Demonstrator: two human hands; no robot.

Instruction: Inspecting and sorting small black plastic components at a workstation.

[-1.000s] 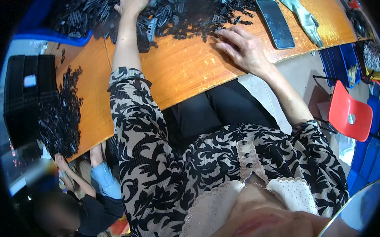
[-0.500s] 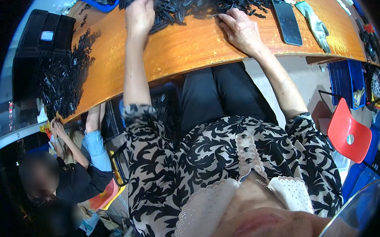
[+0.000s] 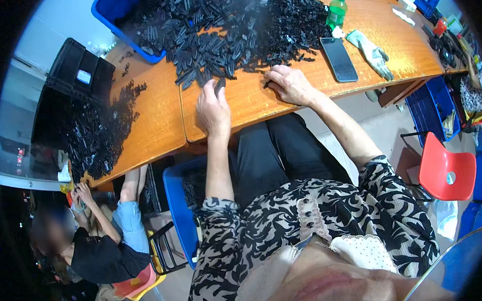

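Note:
A large heap of small black plastic parts point(image 3: 204, 50) covers the far middle of the wooden table point(image 3: 158, 108). My left hand point(image 3: 213, 109) is closed at the heap's near edge, pinching an elongated black plastic part point(image 3: 220, 86) between thumb and fingers. To its right, my right hand point(image 3: 291, 85) rests low over the tabletop with its fingers curled. A small dark piece point(image 3: 267, 85) shows at its fingertips; its exact shape is hard to make out. The two hands are apart.
A blue crate point(image 3: 106, 22) tips out beside the heap. Right of it are a green bottle point(image 3: 337, 12), phone point(image 3: 339, 60) and work glove point(image 3: 370, 55). Another blue bin point(image 3: 178, 207) stands below the table edge. A co-worker point(image 3: 103, 248) sits left, by another black pile point(image 3: 103, 127).
My left hand has drawn back from the heap toward me and now has a black part in its fingers. The right hand stays near the heap's edge. The view has shifted, showing more table.

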